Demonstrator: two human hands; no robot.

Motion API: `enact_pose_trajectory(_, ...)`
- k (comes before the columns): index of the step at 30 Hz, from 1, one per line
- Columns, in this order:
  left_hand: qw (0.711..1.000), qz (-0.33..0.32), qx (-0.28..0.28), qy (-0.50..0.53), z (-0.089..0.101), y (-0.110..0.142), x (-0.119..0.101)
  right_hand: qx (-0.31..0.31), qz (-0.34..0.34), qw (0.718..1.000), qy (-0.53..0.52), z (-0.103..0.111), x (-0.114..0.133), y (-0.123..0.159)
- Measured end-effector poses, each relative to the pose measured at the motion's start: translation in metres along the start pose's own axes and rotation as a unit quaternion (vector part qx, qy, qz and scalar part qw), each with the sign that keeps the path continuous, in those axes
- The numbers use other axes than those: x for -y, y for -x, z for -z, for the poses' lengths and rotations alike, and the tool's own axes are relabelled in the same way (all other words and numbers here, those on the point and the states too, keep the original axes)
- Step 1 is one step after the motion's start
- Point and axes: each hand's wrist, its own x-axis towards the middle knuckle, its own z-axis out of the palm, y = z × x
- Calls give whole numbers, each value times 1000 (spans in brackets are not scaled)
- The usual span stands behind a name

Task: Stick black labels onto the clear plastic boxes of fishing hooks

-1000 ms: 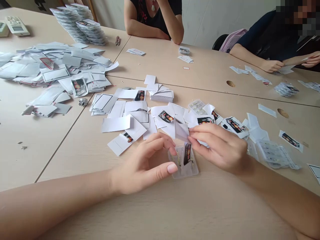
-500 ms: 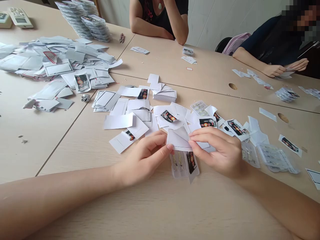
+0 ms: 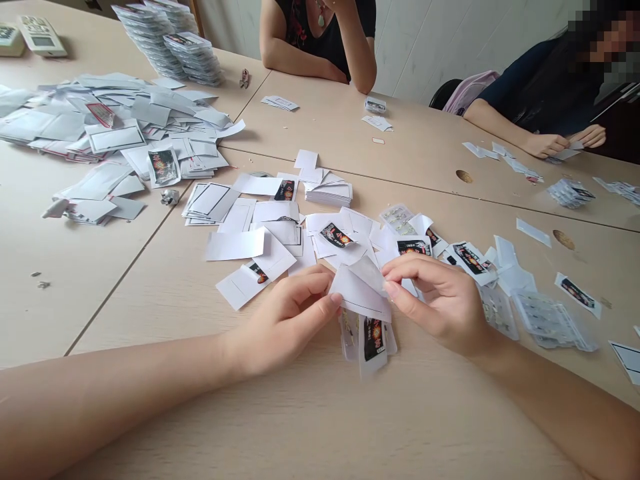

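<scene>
My left hand (image 3: 290, 320) and my right hand (image 3: 440, 300) both pinch a folded white paper card (image 3: 361, 293) just above the table, near its middle. Below the card hangs a clear plastic packet (image 3: 369, 337) with a black printed label, its lower end close to the tabletop. Both hands have closed fingertips on the card's upper flap, left at its left edge, right at its right edge. Loose white cards (image 3: 270, 227) and printed labels lie scattered right behind my hands.
A big heap of white cards (image 3: 115, 127) covers the far left, with stacked packets (image 3: 170, 47) behind. Clear packets (image 3: 547, 313) lie at right. Two other people sit across the table (image 3: 320, 413); one person's hands (image 3: 565, 141) handle cards at far right.
The card has unfolded wider between my hands and the packet now hangs lower under it. My hands stayed nearly in place, the right one rising slightly.
</scene>
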Motion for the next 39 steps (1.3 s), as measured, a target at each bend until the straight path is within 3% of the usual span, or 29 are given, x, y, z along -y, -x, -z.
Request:
enact_pose_trajectory(6,997,12,-24,75,0,1,-1,45,-67,994,-73,5,9,5)
enact_pose_trajectory(12,972,82,-8,222,-2,3,0,99,-172,966,-164,-1,13,12)
enact_pose_trajectory(17,937,81,-8,341,-7,2,0,96,-201,946,-234,-9,8,17)
enact_pose_trajectory(21,931,101,-17,351,-8,1,0,82,-222,934,-267,-11,3,19)
enact_pose_trajectory(26,944,12,-16,329,-6,1,1,63,-252,908,-328,-15,-4,18)
enact_pose_trajectory(30,960,5,6,281,-3,1,6,32,-250,905,-344,-18,-7,19)
enact_pose_trajectory(32,975,-18,-53,217,-3,3,10,20,-245,903,-352,-18,-7,20)
enact_pose_trajectory(34,979,-101,-160,75,-6,8,12,3,-239,901,-362,-18,-8,21)
enact_pose_trajectory(36,930,-248,-246,-114,-11,17,12,-31,-231,908,-349,-17,-10,21)
enact_pose_trajectory(38,839,-409,-240,-265,-16,26,9,-75,-217,922,-312,-17,-12,21)
enact_pose_trajectory(39,824,-423,-207,-314,-17,28,6,-95,-208,929,-292,-17,-13,21)
